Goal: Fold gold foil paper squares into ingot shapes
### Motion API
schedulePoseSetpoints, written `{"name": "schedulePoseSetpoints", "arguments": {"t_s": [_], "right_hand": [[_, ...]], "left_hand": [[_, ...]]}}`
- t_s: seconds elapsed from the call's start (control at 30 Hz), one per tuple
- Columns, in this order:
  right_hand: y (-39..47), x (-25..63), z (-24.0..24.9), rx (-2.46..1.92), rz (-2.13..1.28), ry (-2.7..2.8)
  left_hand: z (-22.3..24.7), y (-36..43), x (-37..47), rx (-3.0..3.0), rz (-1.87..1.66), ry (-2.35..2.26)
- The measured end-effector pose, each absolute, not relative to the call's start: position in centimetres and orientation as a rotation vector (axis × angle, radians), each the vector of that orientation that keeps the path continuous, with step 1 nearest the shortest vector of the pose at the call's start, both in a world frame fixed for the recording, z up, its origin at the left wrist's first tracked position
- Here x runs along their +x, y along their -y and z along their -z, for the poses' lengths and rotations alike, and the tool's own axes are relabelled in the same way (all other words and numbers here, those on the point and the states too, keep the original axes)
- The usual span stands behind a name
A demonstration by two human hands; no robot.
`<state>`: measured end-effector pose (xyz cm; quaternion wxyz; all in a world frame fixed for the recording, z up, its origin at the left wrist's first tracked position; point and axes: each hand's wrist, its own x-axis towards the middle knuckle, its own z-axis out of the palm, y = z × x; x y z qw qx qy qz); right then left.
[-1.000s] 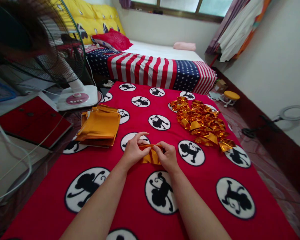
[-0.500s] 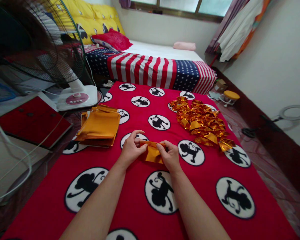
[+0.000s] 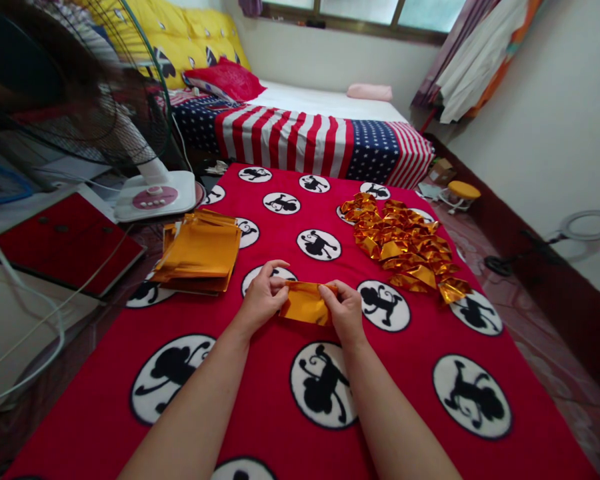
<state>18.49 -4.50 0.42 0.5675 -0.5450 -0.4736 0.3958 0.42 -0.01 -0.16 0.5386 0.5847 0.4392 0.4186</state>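
Observation:
A gold foil sheet [image 3: 306,304], folded into a small rectangle, is held by its upper edge above the red cloth [image 3: 260,413] with black figures in white circles. My left hand [image 3: 264,299] pinches its left end, index finger raised and curved. At the right end, my right hand [image 3: 344,308] grips it between thumb and fingers. To the left lies a stack of flat gold sheets [image 3: 200,250]. Several folded shiny gold pieces [image 3: 400,243] sit in overlapping rows at the right.
A fan [image 3: 153,193] stands at the back left beside a red panel [image 3: 55,240]. Behind the cloth is a bed [image 3: 300,140] with a striped cover. A yellow stool [image 3: 463,191] and a ring-shaped stand [image 3: 587,225] are on the right.
Both hands have moved slightly apart along the gold sheet's upper edge, my left a little left and my right a little right. More of the sheet's face shows between them.

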Motion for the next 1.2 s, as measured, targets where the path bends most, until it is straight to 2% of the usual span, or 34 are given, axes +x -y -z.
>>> {"name": "schedulePoseSetpoints", "arguments": {"t_s": [0.33,1.2], "right_hand": [[4.5,18.6,-0.6,-1.308,-0.872,1.198],[4.1,18.6,-0.5,-1.121,-1.141,1.051]], "left_hand": [[-0.6,0.5,0.7,1.347,-0.969,-0.934],[0.0,0.5,1.4,1.508,-1.171,-1.093]]}}
